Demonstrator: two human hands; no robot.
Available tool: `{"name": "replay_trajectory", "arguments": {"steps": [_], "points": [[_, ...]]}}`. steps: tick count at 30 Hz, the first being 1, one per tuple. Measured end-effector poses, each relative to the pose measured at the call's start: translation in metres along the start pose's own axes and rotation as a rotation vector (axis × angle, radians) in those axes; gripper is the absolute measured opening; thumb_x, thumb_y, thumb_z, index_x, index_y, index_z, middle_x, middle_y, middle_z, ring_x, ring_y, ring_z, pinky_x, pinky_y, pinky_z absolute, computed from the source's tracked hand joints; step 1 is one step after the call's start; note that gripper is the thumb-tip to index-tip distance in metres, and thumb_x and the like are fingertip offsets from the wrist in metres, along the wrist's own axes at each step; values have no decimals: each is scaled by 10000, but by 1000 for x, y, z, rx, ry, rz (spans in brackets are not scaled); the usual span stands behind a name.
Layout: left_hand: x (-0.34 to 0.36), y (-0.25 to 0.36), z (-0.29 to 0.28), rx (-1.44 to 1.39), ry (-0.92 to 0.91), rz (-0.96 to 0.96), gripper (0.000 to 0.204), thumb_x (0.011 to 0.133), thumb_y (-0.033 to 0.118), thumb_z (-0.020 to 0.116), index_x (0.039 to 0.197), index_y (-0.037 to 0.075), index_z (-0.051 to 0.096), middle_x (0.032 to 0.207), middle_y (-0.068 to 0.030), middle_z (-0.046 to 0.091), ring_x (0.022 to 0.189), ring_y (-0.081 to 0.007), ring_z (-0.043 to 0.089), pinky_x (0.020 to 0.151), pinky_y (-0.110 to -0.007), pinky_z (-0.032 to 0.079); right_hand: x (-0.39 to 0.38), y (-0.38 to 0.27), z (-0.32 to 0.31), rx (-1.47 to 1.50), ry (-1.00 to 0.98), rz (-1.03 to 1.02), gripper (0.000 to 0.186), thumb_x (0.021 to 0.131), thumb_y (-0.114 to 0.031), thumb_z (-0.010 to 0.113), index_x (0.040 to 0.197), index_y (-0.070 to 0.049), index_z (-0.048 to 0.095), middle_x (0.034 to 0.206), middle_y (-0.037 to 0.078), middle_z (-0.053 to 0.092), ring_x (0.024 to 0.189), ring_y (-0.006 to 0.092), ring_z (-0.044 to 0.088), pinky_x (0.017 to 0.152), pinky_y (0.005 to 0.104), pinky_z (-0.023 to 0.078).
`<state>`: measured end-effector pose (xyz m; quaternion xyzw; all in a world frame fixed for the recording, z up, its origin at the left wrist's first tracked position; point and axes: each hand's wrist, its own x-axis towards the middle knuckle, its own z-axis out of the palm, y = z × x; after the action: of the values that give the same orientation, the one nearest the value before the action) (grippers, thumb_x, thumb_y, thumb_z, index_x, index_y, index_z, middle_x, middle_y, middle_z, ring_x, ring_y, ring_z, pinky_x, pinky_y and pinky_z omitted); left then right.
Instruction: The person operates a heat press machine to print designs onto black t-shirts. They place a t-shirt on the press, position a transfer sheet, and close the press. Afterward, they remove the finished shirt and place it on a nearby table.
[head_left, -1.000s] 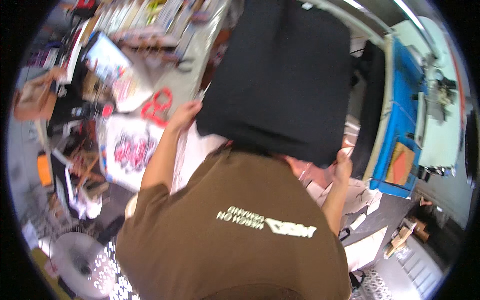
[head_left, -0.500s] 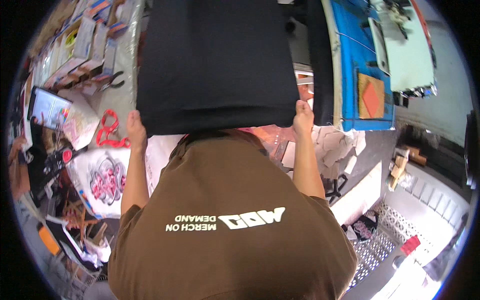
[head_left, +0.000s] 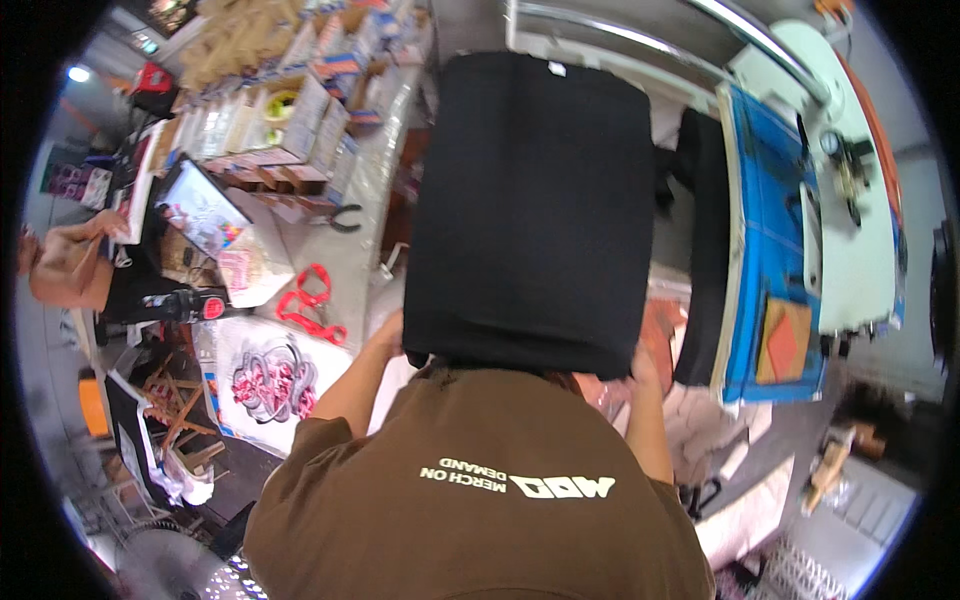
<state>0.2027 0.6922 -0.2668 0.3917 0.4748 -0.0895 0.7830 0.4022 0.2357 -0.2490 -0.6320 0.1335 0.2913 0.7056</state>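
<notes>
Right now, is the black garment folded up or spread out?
Spread out. The black garment hangs as one flat panel, the left hand and right hand gripping its two lower corners.

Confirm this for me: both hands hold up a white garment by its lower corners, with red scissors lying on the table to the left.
Not quite. In the head view the garment is black, not white. The left hand and right hand do grip its lower corners, and the red scissors do lie on the table to the left.

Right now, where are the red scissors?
In the head view, the red scissors lie on the grey worktop at the left, just left of the left hand that grips the black garment, above the pink-printed sheet.
</notes>
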Motion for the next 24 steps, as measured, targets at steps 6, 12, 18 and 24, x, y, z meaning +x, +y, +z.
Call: {"name": "replay_trajectory", "arguments": {"steps": [6, 12, 18, 24], "points": [[48, 120, 5, 284, -61, 562, 329, 1029, 366, 492, 975, 76, 637, 740, 10, 612, 612, -92, 565, 544, -242, 437, 65, -116, 0, -720, 343, -152, 264, 944, -238, 644, 875, 12, 688, 752, 56, 661, 692, 137, 616, 650, 294, 471], [127, 274, 105, 208, -155, 753, 580, 1017, 476, 479, 1404, 45, 505, 1353, -151, 580, 1205, -235, 568, 982, -407, 461, 212, -232, 107, -370, 172, -340, 382, 1009, -327, 549, 1225, -26, 643, 1194, 95, 658, 1077, 187, 623, 898, 338, 505], [192, 319, 142, 0, -47, 324, 707, 979, 599, 456, 1405, 36, 500, 1415, -169, 525, 1283, -303, 510, 1075, -463, 391, 295, -256, 130, 258, -112, 200, 461, 988, -307, 568, 1362, -40, 547, 1344, 174, 592, 1226, 332, 551, 1054, 472, 419], [235, 339, 114, -36, -70, 485, 374, 959, 297, 645, 1173, -8, 609, 1100, -114, 681, 976, -231, 650, 877, -356, 516, 332, -265, 106, 329, 143, -86, 554, 948, -304, 651, 1330, 77, 525, 1292, 205, 609, 1177, 311, 593, 1049, 419, 444]]}}
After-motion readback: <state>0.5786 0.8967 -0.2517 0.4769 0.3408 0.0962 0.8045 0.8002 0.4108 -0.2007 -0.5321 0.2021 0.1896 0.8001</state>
